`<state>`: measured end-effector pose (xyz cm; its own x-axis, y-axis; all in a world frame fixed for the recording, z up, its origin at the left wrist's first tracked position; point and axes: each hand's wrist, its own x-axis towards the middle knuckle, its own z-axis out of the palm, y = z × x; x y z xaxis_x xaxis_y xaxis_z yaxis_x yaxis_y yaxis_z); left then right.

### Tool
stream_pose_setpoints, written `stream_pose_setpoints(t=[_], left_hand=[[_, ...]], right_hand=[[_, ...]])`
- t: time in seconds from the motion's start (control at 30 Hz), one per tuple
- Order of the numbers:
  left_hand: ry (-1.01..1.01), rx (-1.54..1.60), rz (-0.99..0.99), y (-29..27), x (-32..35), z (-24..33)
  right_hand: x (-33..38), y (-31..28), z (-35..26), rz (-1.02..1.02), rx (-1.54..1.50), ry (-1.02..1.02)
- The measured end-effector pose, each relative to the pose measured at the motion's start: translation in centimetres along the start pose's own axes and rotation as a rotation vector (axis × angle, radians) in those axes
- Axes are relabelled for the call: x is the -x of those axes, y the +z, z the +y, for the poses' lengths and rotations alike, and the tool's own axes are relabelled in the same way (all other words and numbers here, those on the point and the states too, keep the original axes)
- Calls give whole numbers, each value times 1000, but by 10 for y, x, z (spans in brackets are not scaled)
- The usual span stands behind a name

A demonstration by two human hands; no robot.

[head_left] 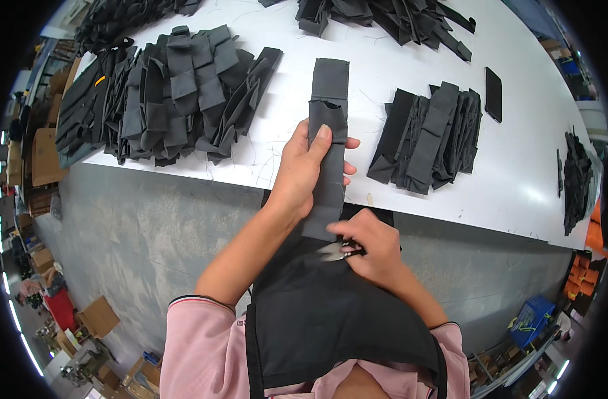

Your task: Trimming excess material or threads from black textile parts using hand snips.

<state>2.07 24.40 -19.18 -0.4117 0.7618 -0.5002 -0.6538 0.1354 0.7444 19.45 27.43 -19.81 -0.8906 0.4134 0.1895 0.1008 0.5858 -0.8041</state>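
L hand (299,169): fingers closed on dk grey fabric strip (328,176) abt mid-length, thumb on top, fingertips showing past R side. Strip's long axis points away from wearer, roughly square to surface's near edge; far end over surface (523,173), near end past that edge, above black apron (337,319). R hand (376,245): fingers closed on snips (332,252), handles partly hidden, blades parted, pointing L nr strip's near end. L pile (184,93) has orange tab (100,80), can't tell if label. Far heap (390,16) cut off by frame.
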Motion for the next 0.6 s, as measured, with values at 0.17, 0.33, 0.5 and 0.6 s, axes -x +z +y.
stream_pose_setpoints(t=[0.17, 0.33, 0.5, 0.6], left_hand=[[-4, 17, -27, 0, 1, -1], [-38, 28, -38, 0, 3, 0], [-40, 34, -49, -2, 2, -1], [-59, 26, -33, -2, 3, 0]], right_hand=[[-3, -16, 3, 324, 20, 182], [-8, -19, 4, 328, 292, 111], [-10, -20, 7, 324, 262, 43], [-8, -20, 4, 321, 266, 62]])
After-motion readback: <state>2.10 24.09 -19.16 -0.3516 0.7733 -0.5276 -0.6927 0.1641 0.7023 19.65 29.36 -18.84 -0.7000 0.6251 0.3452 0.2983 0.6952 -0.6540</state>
